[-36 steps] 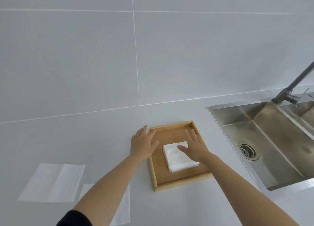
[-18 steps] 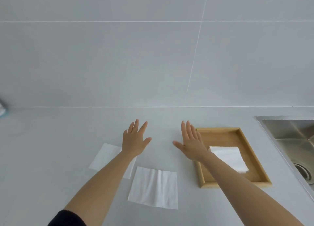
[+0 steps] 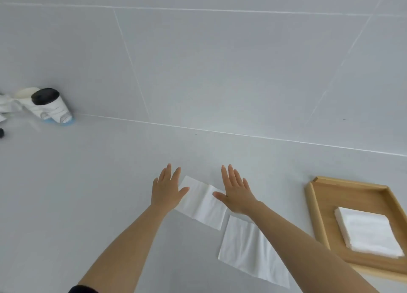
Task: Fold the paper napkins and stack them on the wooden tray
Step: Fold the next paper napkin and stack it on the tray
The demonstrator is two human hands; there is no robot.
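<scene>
Two unfolded white paper napkins lie on the pale grey counter. The farther napkin (image 3: 203, 204) sits between my hands; the nearer napkin (image 3: 246, 251) lies partly under my right forearm. My left hand (image 3: 168, 188) hovers open over the farther napkin's left edge, fingers spread. My right hand (image 3: 236, 191) is open too, over that napkin's right edge. The wooden tray (image 3: 317, 211) is at the right, with a stack of folded napkins (image 3: 370, 233) in it.
A white bottle with a black cap (image 3: 49, 105) lies tilted against the tiled wall at the far left, with other small white items beside it. The counter meets the wall just beyond my hands.
My hands left the stack on the tray and swung left to the unfolded napkins. The view turned left with them; the sink has gone out of sight and the bottle has come in.
</scene>
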